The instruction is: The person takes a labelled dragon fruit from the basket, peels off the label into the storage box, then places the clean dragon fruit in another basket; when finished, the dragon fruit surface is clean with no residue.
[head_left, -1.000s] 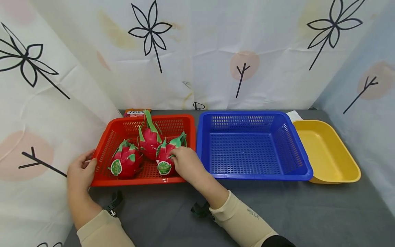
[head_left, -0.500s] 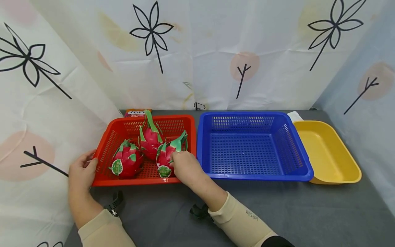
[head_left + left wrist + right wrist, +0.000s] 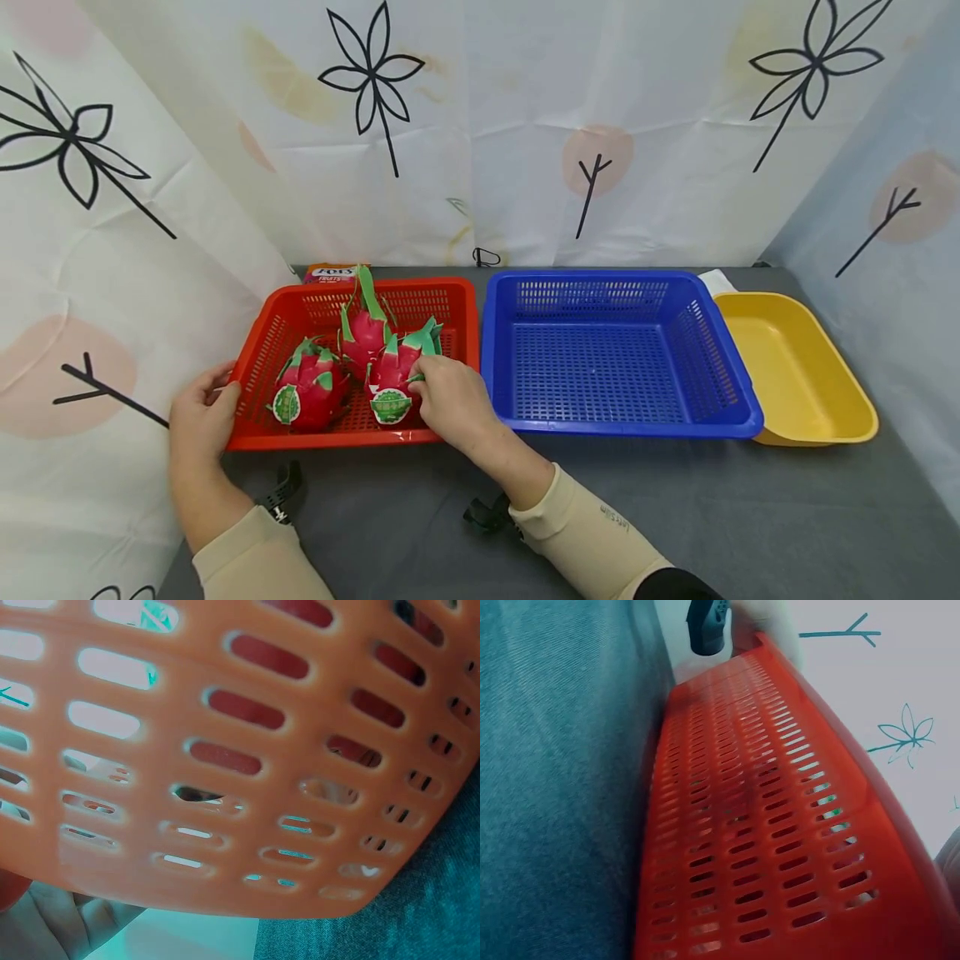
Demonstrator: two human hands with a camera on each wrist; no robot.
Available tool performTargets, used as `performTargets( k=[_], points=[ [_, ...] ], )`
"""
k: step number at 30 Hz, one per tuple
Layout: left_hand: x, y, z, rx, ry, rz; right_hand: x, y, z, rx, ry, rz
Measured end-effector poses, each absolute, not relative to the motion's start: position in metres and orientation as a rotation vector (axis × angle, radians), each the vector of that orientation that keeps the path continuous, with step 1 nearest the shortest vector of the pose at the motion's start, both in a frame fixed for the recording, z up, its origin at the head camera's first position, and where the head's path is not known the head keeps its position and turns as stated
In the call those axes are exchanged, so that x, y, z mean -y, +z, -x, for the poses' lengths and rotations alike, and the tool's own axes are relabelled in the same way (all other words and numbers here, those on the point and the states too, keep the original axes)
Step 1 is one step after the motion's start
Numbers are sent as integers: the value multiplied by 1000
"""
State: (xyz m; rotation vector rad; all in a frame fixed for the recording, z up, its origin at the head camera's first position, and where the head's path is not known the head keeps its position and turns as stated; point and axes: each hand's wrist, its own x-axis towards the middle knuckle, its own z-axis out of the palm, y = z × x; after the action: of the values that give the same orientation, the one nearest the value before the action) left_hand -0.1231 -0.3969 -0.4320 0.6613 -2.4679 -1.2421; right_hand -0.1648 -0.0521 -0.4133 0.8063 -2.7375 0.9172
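In the head view, a red plastic basket holds three dragon fruits. My right hand reaches over its front right part and grips the right-hand dragon fruit at its side, its green sticker facing front. Behind stands another dragon fruit with tall green leaves; the third dragon fruit rests at the left. My left hand holds the basket's left rim, thumb towards the front. The left wrist view is mostly the slotted basket wall; the right wrist view shows its long front wall.
A blue slotted basket stands directly right of the red one. Partly behind it is a yellow tub. A small snack packet lies behind the red basket. Printed cloth walls in the grey table.
The gripped dragon fruit has shifted slightly left and turned, so its sticker sits higher and further left. My right hand has barely moved; my left hand stays on the basket's rim.
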Motion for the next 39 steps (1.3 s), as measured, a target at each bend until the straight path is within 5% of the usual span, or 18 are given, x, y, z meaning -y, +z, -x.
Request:
performTargets(
  k=[21, 39],
  points=[
    [398, -434, 121, 2434, -1296, -652, -15, -357, 125, 2280, 1442, -760],
    [397, -431, 119, 2456, -1320, -673, -112, -343, 72, 2225, 1416, -521]
  ],
)
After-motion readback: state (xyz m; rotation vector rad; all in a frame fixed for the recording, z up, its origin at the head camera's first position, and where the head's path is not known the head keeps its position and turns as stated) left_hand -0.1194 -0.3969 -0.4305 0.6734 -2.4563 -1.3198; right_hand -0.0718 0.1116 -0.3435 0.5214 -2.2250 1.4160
